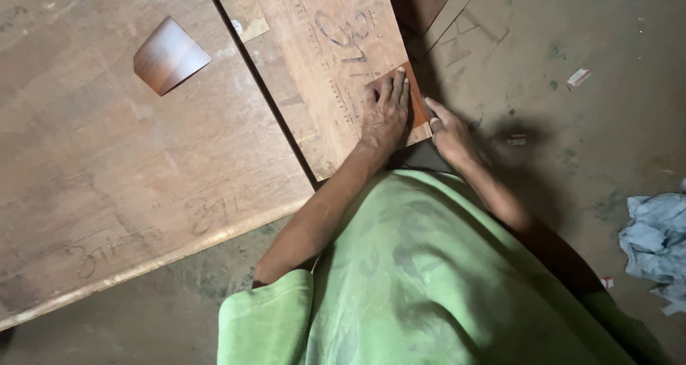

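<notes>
Left hand [384, 115]: lies flat, fingers stretched out and close together, pressing down on the small reddish-brown laminate piece [416, 102], upper middle of the frame.
Right hand [449, 132]: just right of it, at the corner of the plywood board [321, 57]; fingers reach to the piece's edge, how far they curl I cannot tell.
Laminate piece: sits on the board's lower right corner.
Upper left: another curled laminate offcut [170, 55] on a larger sheet [107, 179].
Right edge: crumpled bluish cloth [657, 240] on the floor.

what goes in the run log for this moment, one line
left hand: flat on brown laminate piece | right hand: at its edge | piece: on plywood board corner
</notes>
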